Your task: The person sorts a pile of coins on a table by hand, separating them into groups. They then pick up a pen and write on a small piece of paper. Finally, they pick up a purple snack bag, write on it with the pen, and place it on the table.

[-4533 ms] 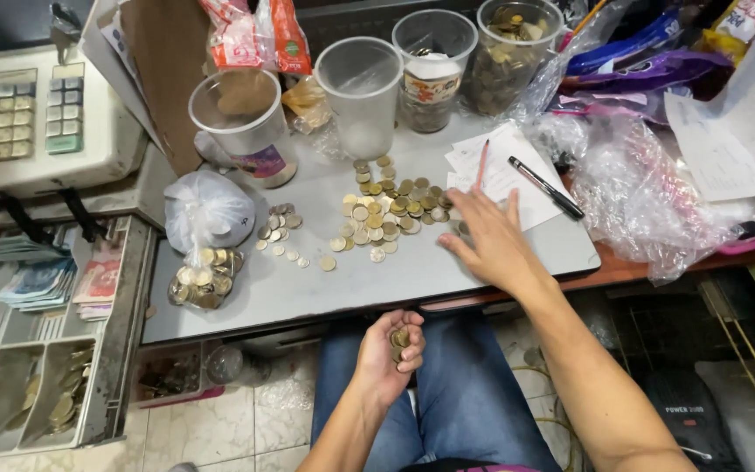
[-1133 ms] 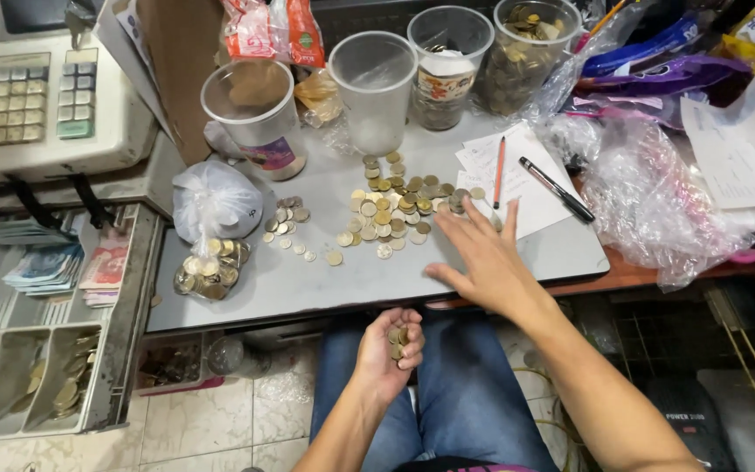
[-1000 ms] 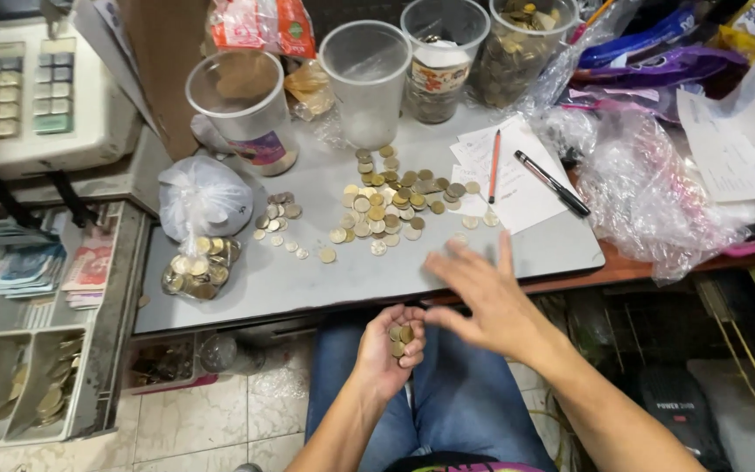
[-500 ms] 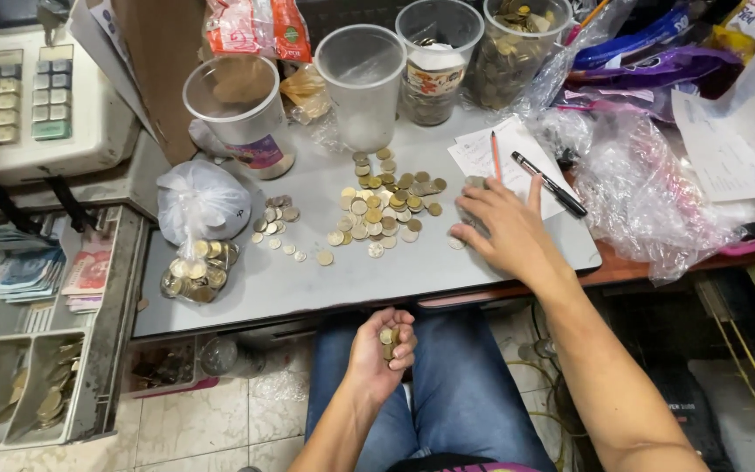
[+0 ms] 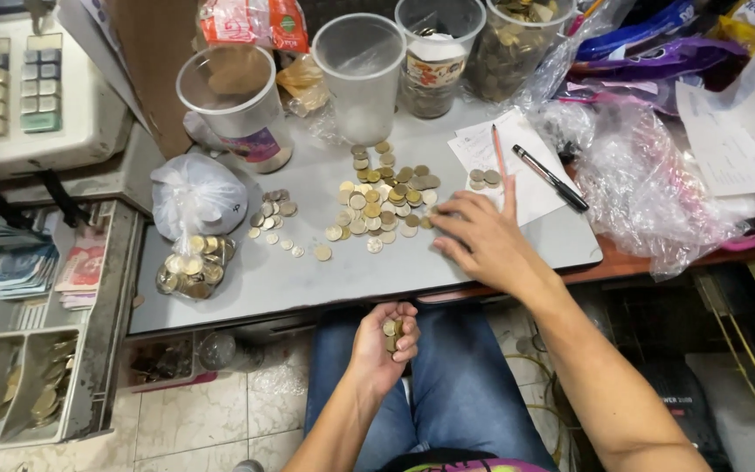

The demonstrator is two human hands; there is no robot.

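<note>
The left hand [image 5: 384, 343] was cupped around a small stack of coins [image 5: 391, 329] below the front edge of the worktop [image 5: 342, 275]. The right hand [image 5: 482, 240] lay flat with spread fingers beside the loose gold and silver coin pile [image 5: 382, 199].

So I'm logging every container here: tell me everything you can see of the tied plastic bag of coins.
The bag of coins is thin clear plastic, white where it bunches at the knotted top. Gold-coloured coins fill its bottom. It lies on the grey tabletop near the left edge, below a clear tub, beside a few loose coins. Neither hand touches it.

Bare grey tabletop [image 5: 377, 275] near edge (front), cups [image 5: 360, 74] blocking behind
</note>
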